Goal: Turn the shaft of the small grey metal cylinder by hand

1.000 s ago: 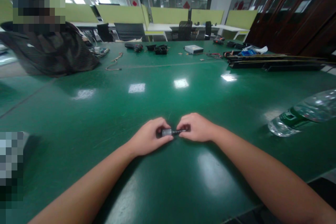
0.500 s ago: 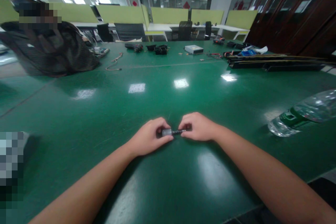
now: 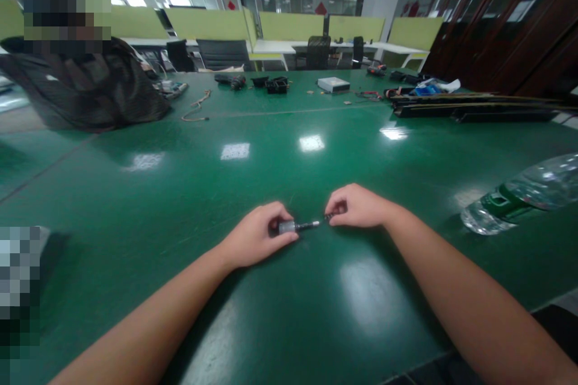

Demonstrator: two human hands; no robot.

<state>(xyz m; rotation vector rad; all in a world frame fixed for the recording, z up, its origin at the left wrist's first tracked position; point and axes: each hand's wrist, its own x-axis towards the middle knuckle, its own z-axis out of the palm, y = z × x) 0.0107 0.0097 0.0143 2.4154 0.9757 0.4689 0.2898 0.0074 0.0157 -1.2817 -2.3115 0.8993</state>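
Note:
My left hand [image 3: 253, 234] pinches a small grey cylinder with a dark, thin shaft [image 3: 307, 225] between thumb and fingers, low over the green tabletop [image 3: 280, 313]. The shaft points right and ends in a bright silvery tip. A short gap separates that tip from my right hand [image 3: 359, 206], whose fingers are closed on a small dark ridged piece [image 3: 330, 216]. Most of this piece is hidden by the fingers, and its exact kind cannot be made out.
A clear plastic bottle [image 3: 519, 195] lies at the right. A large dark mesh bag [image 3: 99, 84] stands at the back left. Farther back are a white and grey box [image 3: 334, 84], black parts [image 3: 276, 85], a cable [image 3: 195, 109] and long dark strips [image 3: 469, 109].
My right hand has moved right and slightly away from me with the dark piece, off the shaft, uncovering its silvery tip. My left hand has stayed in place.

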